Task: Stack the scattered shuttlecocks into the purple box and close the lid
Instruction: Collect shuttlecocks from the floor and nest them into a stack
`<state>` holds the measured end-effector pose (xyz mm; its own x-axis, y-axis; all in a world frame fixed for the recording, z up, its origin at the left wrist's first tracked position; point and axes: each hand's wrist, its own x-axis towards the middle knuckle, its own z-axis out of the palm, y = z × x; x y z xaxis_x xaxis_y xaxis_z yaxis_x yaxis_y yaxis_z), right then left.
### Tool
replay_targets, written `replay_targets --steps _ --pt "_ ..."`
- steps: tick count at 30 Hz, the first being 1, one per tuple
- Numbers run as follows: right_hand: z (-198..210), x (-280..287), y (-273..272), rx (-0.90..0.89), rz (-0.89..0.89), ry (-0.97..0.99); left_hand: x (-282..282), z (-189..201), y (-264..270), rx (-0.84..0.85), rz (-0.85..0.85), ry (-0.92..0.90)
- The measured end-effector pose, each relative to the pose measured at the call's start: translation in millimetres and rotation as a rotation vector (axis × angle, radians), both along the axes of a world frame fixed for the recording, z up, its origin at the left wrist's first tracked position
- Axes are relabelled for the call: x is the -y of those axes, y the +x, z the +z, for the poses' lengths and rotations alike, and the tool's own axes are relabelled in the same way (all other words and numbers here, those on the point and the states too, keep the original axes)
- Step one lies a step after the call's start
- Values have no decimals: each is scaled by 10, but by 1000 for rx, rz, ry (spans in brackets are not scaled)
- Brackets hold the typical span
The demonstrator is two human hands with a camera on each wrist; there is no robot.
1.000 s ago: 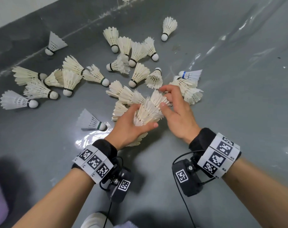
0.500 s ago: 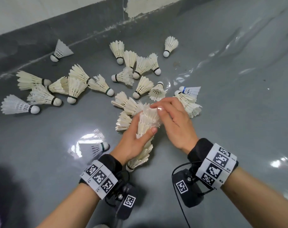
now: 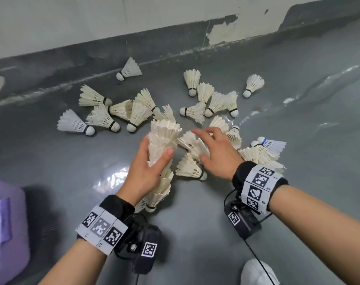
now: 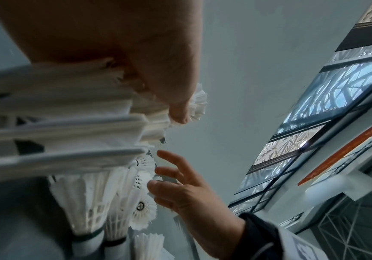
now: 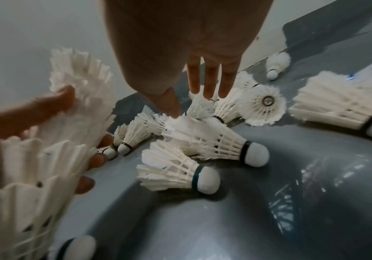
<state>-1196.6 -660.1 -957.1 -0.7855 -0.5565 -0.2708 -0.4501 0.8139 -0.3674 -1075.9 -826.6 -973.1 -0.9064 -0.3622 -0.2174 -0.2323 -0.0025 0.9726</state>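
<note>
The left hand (image 3: 148,171) grips a nested column of shuttlecocks (image 3: 161,153), thumb on one side and fingers curled round the other, feather skirts pointing up and away. The right hand (image 3: 216,155) holds nothing; its fingers are spread and straight above the loose shuttlecocks (image 3: 192,167) lying on the grey floor (image 3: 298,182). The purple box (image 3: 8,223) sits at the left edge of the head view, well apart from the pile. Handling judgement: each shuttlecock is very light, with thin feathers that likely crush or bend under a squeeze, whereas the rounded cork base (image 5: 256,154) is firm. The safest hold is probably at the cork or the dark band beside it, with each cork slid into the open skirt of the column. The right wrist view shows cork orientations and the left-hand fingertips (image 5: 84,184) wrapping the column, which the head view hides. The left wrist view shows the column's layered skirt rims (image 4: 64,137) edge-on.
</note>
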Motion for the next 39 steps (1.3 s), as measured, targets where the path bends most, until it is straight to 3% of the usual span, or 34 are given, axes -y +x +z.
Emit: replay_targets --steps 8,12,16,18,21,28,31,39 --pt "-245 291 -292 63 213 297 -26 -10 -80 70 104 -111" --pt "-289 298 -282 -2 192 318 -37 1 -145 66 131 -136" --pt "-398 358 -185 -14 177 216 -23 0 -85 101 97 -151" --pt "-381 17 -315 56 196 98 -415 86 -203 152 142 -208" --pt "-379 10 -292 129 117 -48 -397 95 -172 149 162 -195" --pt "123 -154 -578 216 -367 -657 -521 11 -215 145 95 -179" --pt "324 -182 -610 166 -494 -928 -635 -21 -235 155 49 -192" --pt "476 -212 -524 -36 -585 -1182 -690 -11 -278 128 -48 -240"
